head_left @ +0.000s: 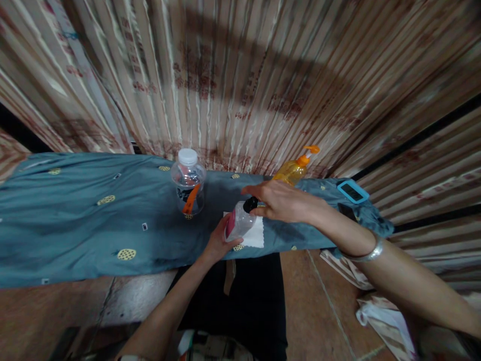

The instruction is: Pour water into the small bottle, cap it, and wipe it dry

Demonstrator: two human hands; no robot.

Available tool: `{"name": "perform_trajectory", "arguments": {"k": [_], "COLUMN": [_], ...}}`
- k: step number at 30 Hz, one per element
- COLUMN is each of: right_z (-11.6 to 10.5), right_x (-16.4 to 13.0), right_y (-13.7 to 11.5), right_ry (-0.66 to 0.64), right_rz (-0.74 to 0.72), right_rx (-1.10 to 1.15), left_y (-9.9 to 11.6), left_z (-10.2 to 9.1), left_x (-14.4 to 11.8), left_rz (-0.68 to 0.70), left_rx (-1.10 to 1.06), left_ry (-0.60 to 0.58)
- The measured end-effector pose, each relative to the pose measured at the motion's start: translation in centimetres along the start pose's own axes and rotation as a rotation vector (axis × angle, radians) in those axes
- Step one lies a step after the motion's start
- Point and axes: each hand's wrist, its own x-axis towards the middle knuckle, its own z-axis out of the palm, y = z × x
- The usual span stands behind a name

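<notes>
My left hand (218, 242) grips a small clear bottle (239, 224) with a pink label, tilted toward the right over a white cloth (257, 235). My right hand (280, 200) has its fingers closed on the bottle's black cap (250, 204). Both hands are above the blue-grey patterned cloth (75, 225) that covers the low surface. A silver bangle (366, 255) sits on my right wrist.
A larger clear bottle with a white lid (188, 181) stands upright left of my hands. An orange pump bottle (295, 169) leans behind my right hand. A blue-cased device (352, 191) lies at the cloth's right end. A striped curtain (240, 75) hangs behind. Tiled floor lies below.
</notes>
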Motion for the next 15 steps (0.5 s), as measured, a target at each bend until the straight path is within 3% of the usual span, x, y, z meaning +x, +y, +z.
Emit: {"name": "perform_trajectory", "arguments": {"k": [7, 15], "right_z": [0.29, 0.51], "right_x": [0.25, 0.23], "right_y": [-0.07, -0.16], "right_ry": [0.021, -0.010], "right_rz": [0.065, 0.017], "right_rx": [-0.043, -0.023], "left_y": [-0.03, -0.27], "left_z": [-0.01, 0.06], "left_x": [0.04, -0.04], "left_rz": [-0.006, -0.012], "left_rx": [0.021, 0.001], "left_ry": [0.012, 0.014]}}
